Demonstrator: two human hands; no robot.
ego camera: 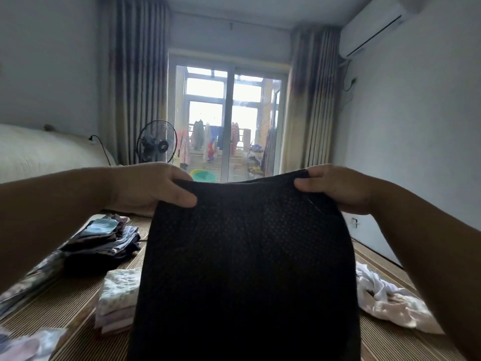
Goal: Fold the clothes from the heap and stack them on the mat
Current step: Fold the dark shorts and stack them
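Black mesh garment (pixel 247 256) hung lengthwise, raised above the mat (pixel 377 342); left hand (pixel 148 188) and right hand (pixel 335 190) each pinched a top corner, level, equally near.

Centre: garment (pixel 247 256) is hanging between left hand (pixel 151 188) and right hand (pixel 335 188), each pinching an upper corner. Left of it, folded stack (pixel 104 241) is sitting on the mat (pixel 65 303), with smaller folded pile (pixel 119 298) lying nearer, just beside the garment. Right: unfolded heap (pixel 390 303) is lying on the mat. Behind: fan (pixel 156 144) is standing left of the sliding door (pixel 229 121).
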